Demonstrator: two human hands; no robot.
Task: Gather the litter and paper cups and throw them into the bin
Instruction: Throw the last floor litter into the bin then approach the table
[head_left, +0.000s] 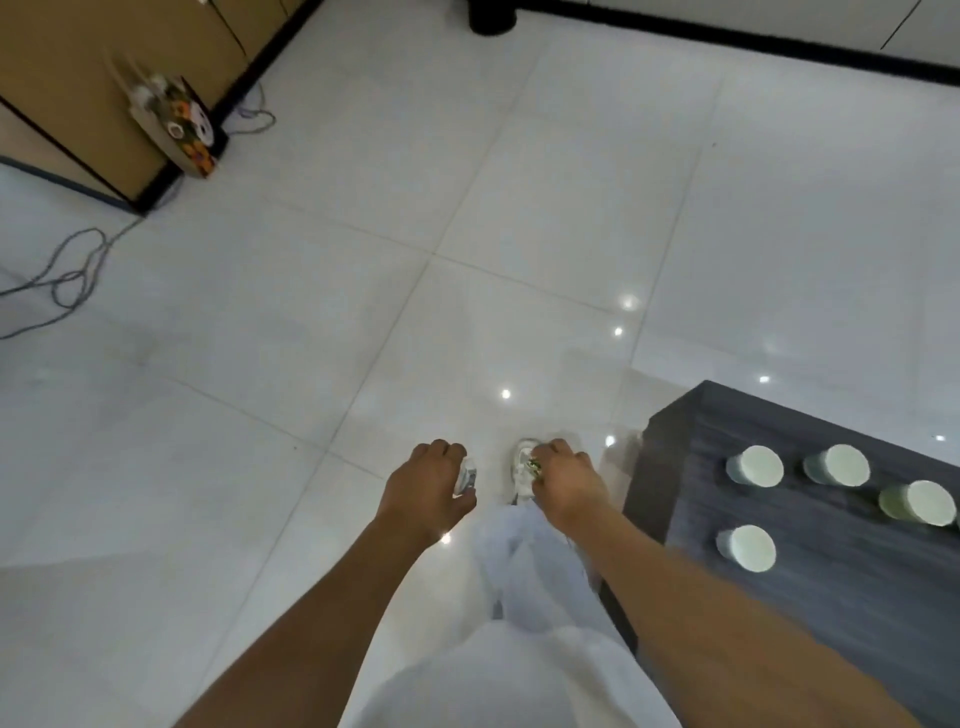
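Four paper cups (754, 465) on dark table (831, 613) at rt, bin (491, 18) cut off at top, cables (62, 275) lt, both hands, left hand (428, 486) and right hand (569, 480), loosely curled, grip unclear.

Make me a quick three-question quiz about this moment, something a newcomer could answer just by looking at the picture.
1. Count: how many cups stand on the dark table?
2. True or false: the cups stand upside down, flat bottoms up.
3. Pick one: the dark bin is (A) beside the table, (B) far across the tiled floor by the wall, (C) between the hands.

Key
1. Four.
2. True.
3. B. Both the left hand and the right hand are curled round small pale scraps; what the scraps are is too blurred to tell.
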